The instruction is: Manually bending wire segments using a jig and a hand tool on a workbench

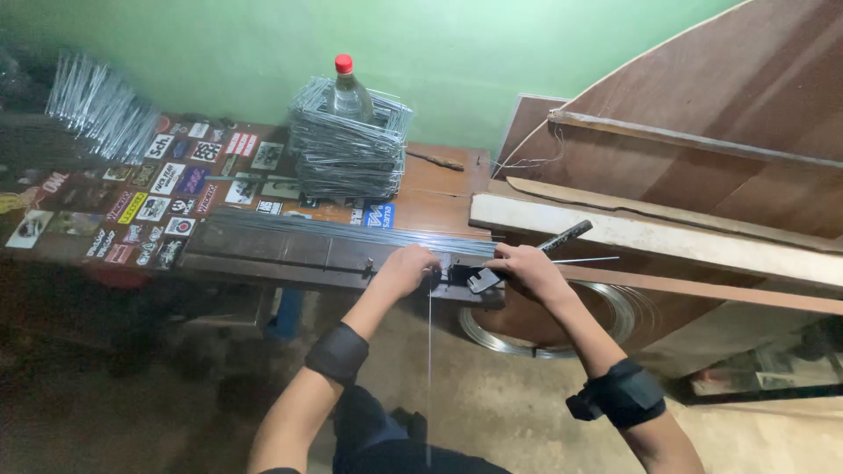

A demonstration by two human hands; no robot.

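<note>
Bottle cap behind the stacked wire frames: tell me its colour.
Red. The bottle cap tops a clear bottle standing within the stacked wire frames; head view shows it best.

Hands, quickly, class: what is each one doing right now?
Left hand: closed on the thin wire at the bench edge.
Right hand: closed around the black-handled tool.

We see a worn, matt brown wooden bench (439, 189) papered with glossy printed stickers (158, 206). At its twelve o'clock, bright bare-metal bent wire frames (347, 149) ring a clear glossy plastic bottle (349, 95) with a smooth red cap. Thin shiny steel rods (351, 233) lie along the front edge. At three o'clock, smooth brown plywood panels (702, 114) look matt.
</note>
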